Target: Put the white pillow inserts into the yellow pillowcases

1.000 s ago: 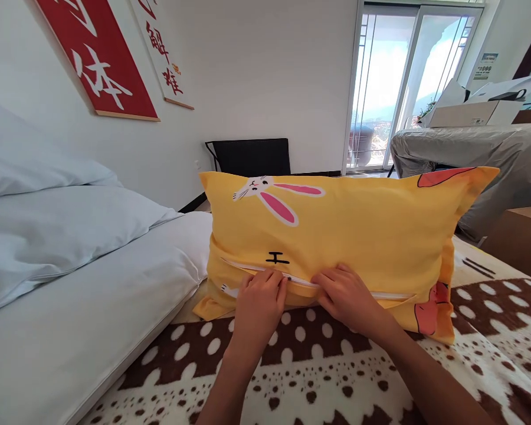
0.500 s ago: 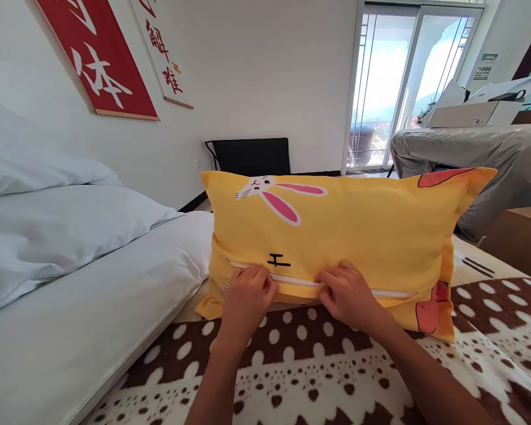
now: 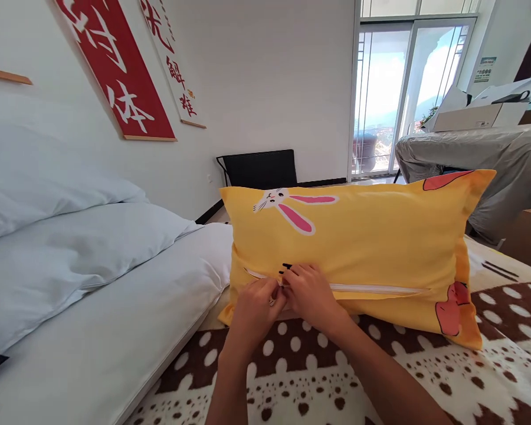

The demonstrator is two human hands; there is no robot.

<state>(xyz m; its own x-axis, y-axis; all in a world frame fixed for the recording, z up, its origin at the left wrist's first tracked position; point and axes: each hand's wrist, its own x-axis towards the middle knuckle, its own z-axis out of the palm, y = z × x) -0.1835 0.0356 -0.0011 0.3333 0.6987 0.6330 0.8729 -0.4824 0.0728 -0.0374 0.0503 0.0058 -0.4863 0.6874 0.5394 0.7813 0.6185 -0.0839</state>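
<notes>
A yellow pillow (image 3: 380, 230) with a printed rabbit stands on its long edge in front of me. Along its lower side runs a white zipper (image 3: 376, 288). My left hand (image 3: 256, 307) pinches the zipper near its left end, fingers curled. Close against it, my right hand (image 3: 312, 295) also has its fingertips closed on the zipper. The fingers cover the spot where the two hands meet, so the zipper's slider cannot be made out.
White pillows (image 3: 159, 307) are piled on the left. A brown and white patterned blanket (image 3: 310, 378) lies beneath. Behind are a black folded item (image 3: 261, 169) by the wall and a plastic-covered table (image 3: 464, 150) bearing a box (image 3: 466, 116). Glass doors (image 3: 384, 100) stand at the back.
My right hand has moved left along the zipper until it is beside my left hand. The view has shifted slightly, and the pillow appears further right and lower.
</notes>
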